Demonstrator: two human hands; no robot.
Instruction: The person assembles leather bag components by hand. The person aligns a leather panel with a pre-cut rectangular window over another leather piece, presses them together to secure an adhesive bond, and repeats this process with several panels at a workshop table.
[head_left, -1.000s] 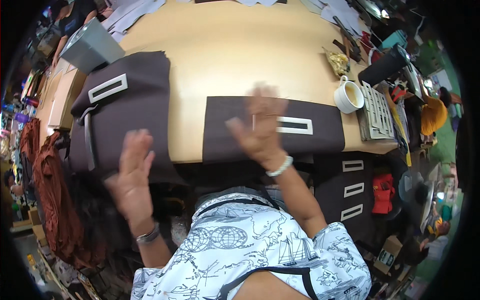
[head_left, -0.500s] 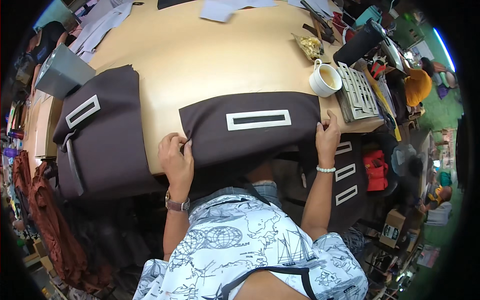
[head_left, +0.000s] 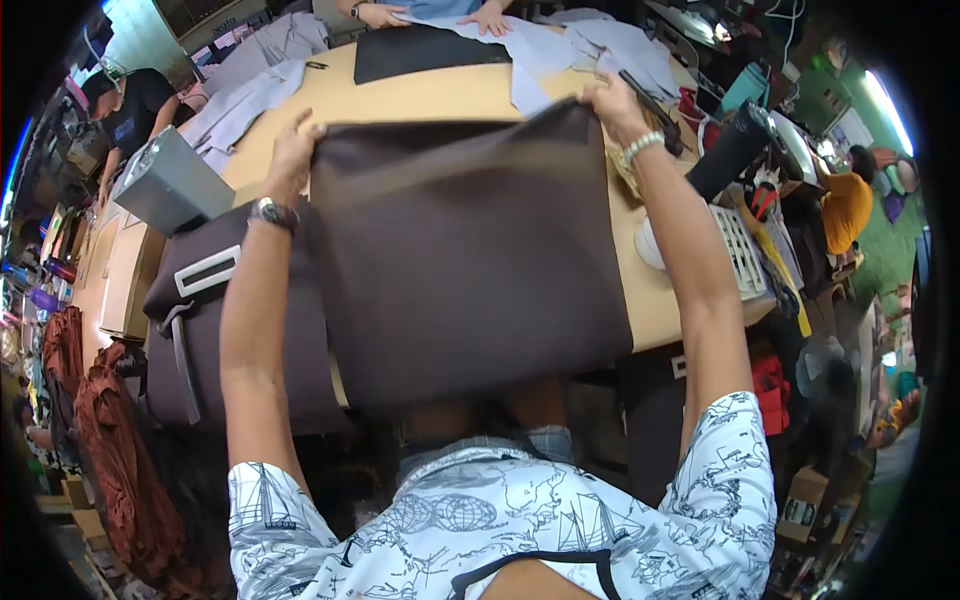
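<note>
A wide dark brown sheet of fabric or leather-like material (head_left: 460, 290) is stretched between my hands over the pale table (head_left: 590, 75). My left hand (head_left: 292, 152) pinches its far left corner. My right hand (head_left: 612, 105) pinches its far right corner, held somewhat farther out. The sheet's far edge is raised and sags in a fold, and its near part hangs over the table's front edge. To the left lies another dark brown piece (head_left: 250, 365) with a white rectangular frame (head_left: 208, 271) and a grey metal tool (head_left: 182, 370) on it.
A grey metal block (head_left: 175, 180) stands at the left. At the right are a white cup (head_left: 650, 243), partly behind my forearm, a black tumbler (head_left: 735, 152) and slotted white templates (head_left: 738, 255). Across the table another person's hands (head_left: 488, 18) rest on pale sheets near a black piece (head_left: 430, 54).
Both hands have swung far forward and up, carrying the sheet's corners across the table. The white frame that lay on the sheet no longer shows. Another person's hands have come into view.
</note>
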